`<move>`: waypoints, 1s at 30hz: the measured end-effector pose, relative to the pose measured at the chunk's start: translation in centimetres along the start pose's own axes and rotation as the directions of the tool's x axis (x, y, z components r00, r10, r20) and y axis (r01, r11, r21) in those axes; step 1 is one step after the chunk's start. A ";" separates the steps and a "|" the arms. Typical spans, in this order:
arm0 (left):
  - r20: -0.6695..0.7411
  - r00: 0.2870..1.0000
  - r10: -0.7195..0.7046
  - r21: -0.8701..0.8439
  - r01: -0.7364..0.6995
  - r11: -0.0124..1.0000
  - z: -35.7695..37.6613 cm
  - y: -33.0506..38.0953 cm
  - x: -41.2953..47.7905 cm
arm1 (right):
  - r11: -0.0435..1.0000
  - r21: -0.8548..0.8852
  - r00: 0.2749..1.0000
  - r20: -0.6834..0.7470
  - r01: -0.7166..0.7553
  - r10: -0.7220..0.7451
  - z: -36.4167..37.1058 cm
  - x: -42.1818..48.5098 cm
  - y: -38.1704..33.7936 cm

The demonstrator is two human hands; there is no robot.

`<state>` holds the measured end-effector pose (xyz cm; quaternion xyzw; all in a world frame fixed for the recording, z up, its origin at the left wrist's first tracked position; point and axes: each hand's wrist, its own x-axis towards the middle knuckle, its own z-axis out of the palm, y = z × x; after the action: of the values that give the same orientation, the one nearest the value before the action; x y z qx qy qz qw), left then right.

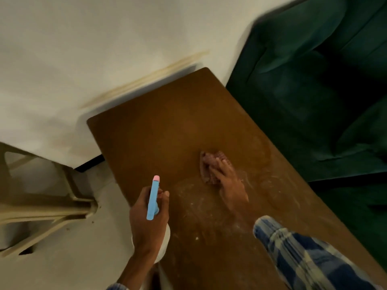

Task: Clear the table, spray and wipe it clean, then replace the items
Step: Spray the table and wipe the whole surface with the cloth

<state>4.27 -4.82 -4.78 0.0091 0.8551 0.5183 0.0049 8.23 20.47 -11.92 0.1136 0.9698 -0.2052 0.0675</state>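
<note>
Surface (159, 122), brown, is streaked pale toward 6 o'clock and cut off there by the frame edge. A blurred pinkish cloth (206, 163) is pressed at its centre under the flat-fingered right grip (229, 183). A spray bottle (152, 199), its white body mostly hidden, is clasped by the left grip (146, 222) at 7 o'clock.

A dark green upholstered sofa (314, 91) is seen from 1 to 4 o'clock; its cushions are deeply creased and its lower part is lost in shadow. A white wall (104, 38) is located from 10 to 12 o'clock. A yellowish, streaked scuff mark (146, 80) is shown on the wall, slanting upward toward 1 o'clock. A black strip (89, 164) is seen at the wall's foot, at 9 o'clock. A beige chair (41, 206), blurred, is placed at 8 o'clock on a pale floor (83, 258). Small dark specks (92, 222) are scattered on the floor just beside the chair.
</note>
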 end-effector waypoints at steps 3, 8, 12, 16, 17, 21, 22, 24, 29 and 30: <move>0.056 0.998 0.007 -0.025 -0.006 1.000 3.6 2.6 -1.5 | 0.990 -0.057 0.990 0.069 0.128 -0.124 -1.8 -3.5 5.9; 0.104 0.993 0.051 -0.053 -0.045 0.998 9.4 6.1 -2.9 | 0.973 -0.008 0.973 0.009 -0.230 0.230 -5.3 -0.9 11.6; 0.130 0.983 0.130 -0.055 -0.124 0.991 12.7 7.1 -2.8 | 1.000 -0.010 0.998 0.064 0.013 -0.012 -7.4 6.8 12.5; 0.131 0.978 0.162 -0.029 -0.159 0.987 13.8 6.7 -2.3 | 0.988 0.089 0.990 0.061 -0.130 0.125 -8.4 12.8 11.9; 0.134 0.975 0.177 -0.026 -0.175 0.984 13.8 6.7 -2.2 | 0.987 0.085 0.990 0.050 -0.134 0.130 -8.3 12.7 12.0; 0.122 0.971 0.203 -0.103 -0.192 0.976 12.3 8.1 -1.6 | 0.985 0.027 0.985 -0.030 -0.169 0.170 -7.0 5.8 14.1; 0.129 0.970 0.207 -0.120 -0.192 0.974 12.0 8.3 -1.4 | 0.983 0.022 0.983 -0.021 -0.181 0.182 -6.9 3.9 14.5; 0.120 0.964 0.235 -0.081 -0.227 0.971 12.0 7.7 -1.1 | 0.983 -0.002 0.983 0.004 -0.185 0.185 -6.9 2.7 14.8; 0.101 0.960 0.261 -0.033 -0.259 0.965 13.3 5.6 -0.6 | 0.988 0.060 0.989 -0.029 -0.142 0.144 -8.4 14.0 12.6; 0.086 0.968 0.237 -0.029 -0.235 0.972 13.4 5.1 -0.4 | 0.989 0.058 0.991 -0.007 -0.135 0.136 -8.3 16.5 12.1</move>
<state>4.94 9.45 -6.43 0.1337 0.8422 0.5221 -0.0185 -5.34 37.89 -11.93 0.1823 0.9538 -0.2273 0.0728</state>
